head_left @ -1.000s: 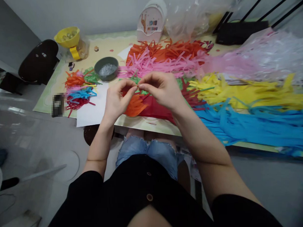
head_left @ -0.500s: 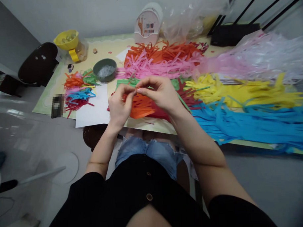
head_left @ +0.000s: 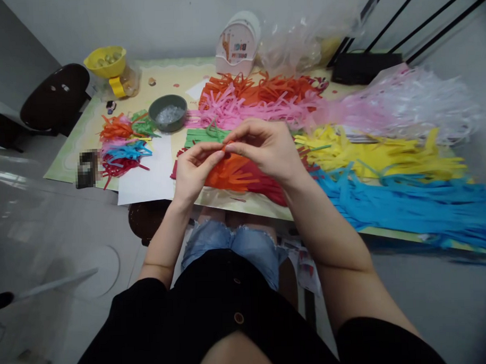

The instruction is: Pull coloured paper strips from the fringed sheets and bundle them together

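Observation:
Fingers of my left hand [head_left: 191, 170] and my right hand [head_left: 268, 146] are pinched together over the table, meeting at the gathered top of an orange tassel [head_left: 230, 174] of fringed strips. Its loose strips fan out below my fingers, over dark red strips [head_left: 267, 190]. What exactly the fingertips do at the top is too small to make out. Behind my hands lie green strips [head_left: 203, 135]. A small pile of finished-looking tassels in several colours, with a blue tassel [head_left: 126, 151] among them, lies to the left by a white sheet [head_left: 145, 177].
A dark bowl [head_left: 168, 113] holds clear small pieces. Pink strips [head_left: 240, 110], yellow strips [head_left: 377, 153] and blue strips [head_left: 395, 198] spread rightward. At the back stand a yellow-topped jug [head_left: 113, 69], a white container [head_left: 238, 44] and clear plastic bags [head_left: 289, 39].
Both hands have shifted slightly to the right. The orange tassel's strips now spread wider to the right below them. The view has shifted a little.

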`<state>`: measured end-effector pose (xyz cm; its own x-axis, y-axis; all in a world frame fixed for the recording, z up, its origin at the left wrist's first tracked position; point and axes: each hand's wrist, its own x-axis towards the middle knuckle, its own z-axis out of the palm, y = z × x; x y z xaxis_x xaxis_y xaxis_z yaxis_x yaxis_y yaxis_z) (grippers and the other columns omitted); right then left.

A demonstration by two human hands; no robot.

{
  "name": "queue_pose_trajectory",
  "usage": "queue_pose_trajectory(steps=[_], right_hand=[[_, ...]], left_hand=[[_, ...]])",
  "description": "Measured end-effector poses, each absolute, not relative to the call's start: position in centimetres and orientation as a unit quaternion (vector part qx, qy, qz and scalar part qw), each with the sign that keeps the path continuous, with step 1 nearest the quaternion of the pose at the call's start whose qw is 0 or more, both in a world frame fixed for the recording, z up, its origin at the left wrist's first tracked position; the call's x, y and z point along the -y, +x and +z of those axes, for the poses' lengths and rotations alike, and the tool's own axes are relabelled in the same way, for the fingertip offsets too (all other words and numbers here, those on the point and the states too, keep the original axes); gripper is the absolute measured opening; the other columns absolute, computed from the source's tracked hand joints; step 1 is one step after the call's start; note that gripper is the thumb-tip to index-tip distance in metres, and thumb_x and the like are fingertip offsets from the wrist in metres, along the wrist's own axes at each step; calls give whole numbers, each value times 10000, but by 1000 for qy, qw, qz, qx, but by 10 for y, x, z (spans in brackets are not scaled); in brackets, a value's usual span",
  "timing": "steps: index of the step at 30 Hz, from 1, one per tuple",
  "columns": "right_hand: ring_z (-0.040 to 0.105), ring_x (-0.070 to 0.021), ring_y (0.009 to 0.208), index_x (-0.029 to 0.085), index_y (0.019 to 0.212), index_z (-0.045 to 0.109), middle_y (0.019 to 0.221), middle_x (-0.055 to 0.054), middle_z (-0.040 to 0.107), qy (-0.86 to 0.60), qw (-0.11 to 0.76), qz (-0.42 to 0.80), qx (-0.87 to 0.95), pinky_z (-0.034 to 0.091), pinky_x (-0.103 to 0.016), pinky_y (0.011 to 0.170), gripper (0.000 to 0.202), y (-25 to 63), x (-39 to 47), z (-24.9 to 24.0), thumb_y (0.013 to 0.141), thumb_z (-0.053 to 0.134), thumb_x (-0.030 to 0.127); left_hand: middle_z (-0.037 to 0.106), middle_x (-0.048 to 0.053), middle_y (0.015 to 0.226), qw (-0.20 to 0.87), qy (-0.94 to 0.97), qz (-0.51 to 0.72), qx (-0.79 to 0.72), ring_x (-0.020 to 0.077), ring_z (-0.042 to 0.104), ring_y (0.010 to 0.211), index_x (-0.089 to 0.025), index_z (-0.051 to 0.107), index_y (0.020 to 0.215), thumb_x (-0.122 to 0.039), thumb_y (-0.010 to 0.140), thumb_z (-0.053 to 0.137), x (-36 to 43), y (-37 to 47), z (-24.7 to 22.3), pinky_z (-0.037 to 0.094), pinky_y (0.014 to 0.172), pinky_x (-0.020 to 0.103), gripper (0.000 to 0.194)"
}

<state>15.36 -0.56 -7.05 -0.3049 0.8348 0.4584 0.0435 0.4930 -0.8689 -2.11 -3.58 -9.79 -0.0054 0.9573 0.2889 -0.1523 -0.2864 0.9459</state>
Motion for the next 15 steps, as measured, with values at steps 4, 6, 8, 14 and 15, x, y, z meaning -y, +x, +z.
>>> queue_pose_trajectory(steps=[4, 6, 8, 14, 15], right_hand=[[658, -177, 750, 200, 839, 791, 821, -40, 751, -314, 482, 415, 705, 549, -331, 721, 387, 148, 9, -70, 803, 846, 581], [663, -174, 752, 200, 852, 799, 824, -37, 756, -308, 476, 421, 708, 555, -326, 719, 380, 148, 9, -69, 787, 861, 569], [679, -178, 758, 198, 860, 805, 832, -40, 765, -300, 475, 434, 704, 573, -331, 729, 385, 150, 9, -66, 789, 858, 573], [683, -178, 709, 204, 826, 828, 786, -41, 762, -310, 446, 422, 726, 580, -332, 695, 338, 153, 9, -59, 815, 846, 541], [683, -177, 707, 211, 817, 832, 780, -39, 760, -308, 439, 419, 733, 576, -329, 691, 320, 153, 9, -57, 817, 846, 530]], left_hand=[[765, 4, 793, 447, 513, 627, -380, 145, 746, 741, -211, 733, 806, -586, 694, 930, 37, -22, -102, 639, 781, 306, 439], [758, -1, 783, 435, 503, 642, -380, 129, 739, 730, -210, 723, 799, -555, 709, 934, 40, -21, -105, 628, 760, 280, 414], [761, 1, 785, 440, 497, 646, -376, 127, 746, 737, -212, 721, 804, -521, 739, 928, 43, -21, -107, 628, 771, 275, 377], [759, 18, 752, 533, 529, 565, -342, 176, 758, 734, -214, 754, 850, -650, 702, 901, 35, -31, -102, 642, 807, 342, 484], [751, 21, 731, 551, 529, 551, -336, 176, 753, 726, -207, 750, 823, -663, 705, 893, 33, -33, -102, 640, 809, 344, 493]])
